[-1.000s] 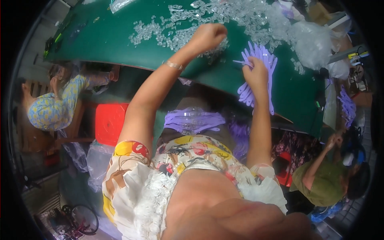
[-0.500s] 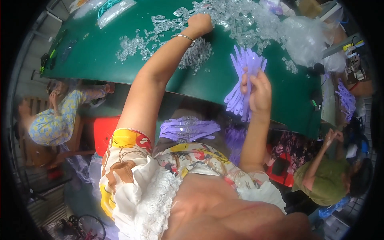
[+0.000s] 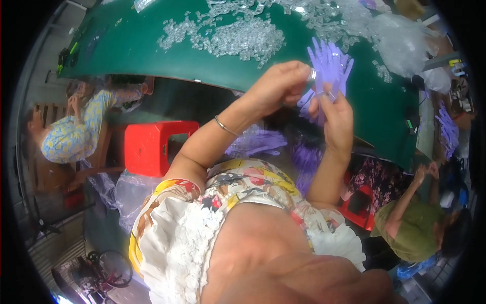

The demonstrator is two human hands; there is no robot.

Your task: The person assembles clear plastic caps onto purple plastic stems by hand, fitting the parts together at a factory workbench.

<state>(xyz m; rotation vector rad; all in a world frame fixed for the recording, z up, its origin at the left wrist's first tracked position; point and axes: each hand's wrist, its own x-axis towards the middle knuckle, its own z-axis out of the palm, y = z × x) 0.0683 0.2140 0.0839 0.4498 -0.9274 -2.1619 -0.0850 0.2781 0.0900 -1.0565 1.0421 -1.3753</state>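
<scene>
My right hand [image 3: 338,117] holds a fan of flat purple plastic pieces [image 3: 330,66] upright over the edge of the green table [image 3: 136,48]. My left hand [image 3: 283,83], with a thin bangle on its wrist, has its fingertips pinched on a small clear plastic part [image 3: 313,75] right against that purple fan. A heap of small clear plastic parts [image 3: 238,38] lies spread over the table beyond my hands. More purple pieces [image 3: 258,143] lie in a pile on my lap below my arms.
A red plastic stool [image 3: 152,147] stands to my left below the table. A person in a blue and yellow patterned top [image 3: 76,134] sits at far left. Another person in a green shirt [image 3: 405,228] sits at right. Clear plastic bags [image 3: 405,43] lie at the table's far right.
My left hand has drawn back from the heap of clear parts to the purple fan in my right hand, now pinching a small clear part against it.
</scene>
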